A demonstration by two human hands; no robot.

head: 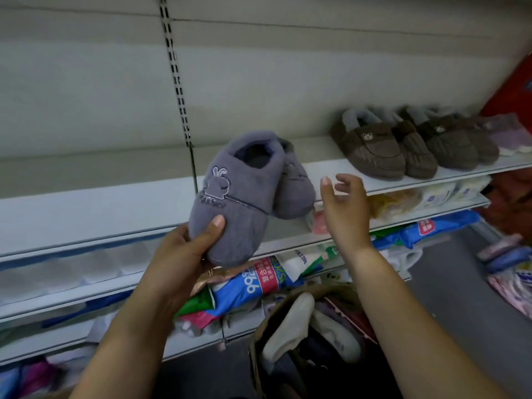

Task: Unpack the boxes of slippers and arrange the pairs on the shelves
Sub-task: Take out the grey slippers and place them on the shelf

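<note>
While held up before the white metal shelf (86,214), gripped by one toe in left hand (184,254), thumb on top: pair of fuzzy grey-blue rabbit-embroidered slippers (244,194), likely kept paired. Right hand (345,208) beside, fingers loosely spread.

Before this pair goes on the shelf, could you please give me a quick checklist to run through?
1. Left hand grip on the grey slippers: ok, thumb over the toe.
2. Both slippers together: ok.
3. Right hand free: ok, open, holding nothing.
4. Room on the shelf left of the brown slippers: ok.
5. Pair fastened to each other: cannot tell.
</note>
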